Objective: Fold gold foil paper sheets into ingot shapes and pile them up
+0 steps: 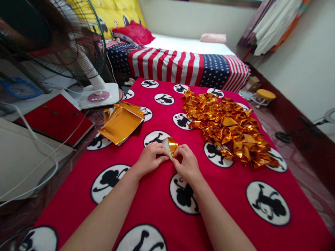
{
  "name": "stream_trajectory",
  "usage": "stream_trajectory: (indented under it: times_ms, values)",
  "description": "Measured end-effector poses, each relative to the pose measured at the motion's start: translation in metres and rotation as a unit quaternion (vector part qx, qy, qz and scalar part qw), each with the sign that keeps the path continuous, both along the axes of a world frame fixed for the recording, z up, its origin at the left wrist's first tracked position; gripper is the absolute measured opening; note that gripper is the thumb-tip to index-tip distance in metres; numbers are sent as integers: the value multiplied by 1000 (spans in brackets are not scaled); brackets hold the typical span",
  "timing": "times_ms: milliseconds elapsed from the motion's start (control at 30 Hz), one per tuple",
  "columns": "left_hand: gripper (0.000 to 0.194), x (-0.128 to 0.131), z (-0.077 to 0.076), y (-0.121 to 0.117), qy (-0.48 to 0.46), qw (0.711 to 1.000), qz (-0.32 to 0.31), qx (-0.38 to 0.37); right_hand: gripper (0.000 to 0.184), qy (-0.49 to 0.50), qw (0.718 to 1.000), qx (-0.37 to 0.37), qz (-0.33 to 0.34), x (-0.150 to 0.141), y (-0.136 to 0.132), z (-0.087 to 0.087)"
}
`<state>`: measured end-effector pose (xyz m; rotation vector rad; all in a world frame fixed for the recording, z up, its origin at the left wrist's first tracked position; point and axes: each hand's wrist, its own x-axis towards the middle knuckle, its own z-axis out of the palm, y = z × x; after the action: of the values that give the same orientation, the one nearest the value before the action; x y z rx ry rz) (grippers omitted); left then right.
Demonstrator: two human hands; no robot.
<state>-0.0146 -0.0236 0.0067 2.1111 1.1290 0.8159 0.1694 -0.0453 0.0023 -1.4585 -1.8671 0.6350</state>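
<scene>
Between my two hands is a sheet of gold foil paper (pixel 172 143), partly folded, with its pale back showing on the left side. My left hand (pixel 153 157) pinches its left edge between thumb and fingers. On the other side my right hand (pixel 186 161) grips the right edge, thumb and fingertips closed. The fingertips of both hands nearly meet at the paper's near end. To the left lies a stack of flat gold foil sheets (pixel 122 122). A large heap of folded gold foil pieces (pixel 225 125) spreads over the right side of the cloth.
Under everything is a red cloth with monkey prints (pixel 225 216). A standing fan (pixel 98 92) is at the back left, beside a red-fronted cabinet (pixel 56 116). Beyond the cloth is a bed with a stars-and-stripes cover (pixel 170 66). A yellow-topped stool (pixel 266 94) stands far right.
</scene>
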Motion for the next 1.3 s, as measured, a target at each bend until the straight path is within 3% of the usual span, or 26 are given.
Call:
stream_trajectory:
  times_ms: [500,1300]
  values:
    - [7,16,-3,-3,50,989,141,-1,19,28,999,20,12,1,-1,-3]
    - [11,19,-5,-4,80,990,116,28,18,27,999,33,19,1,-8,-4]
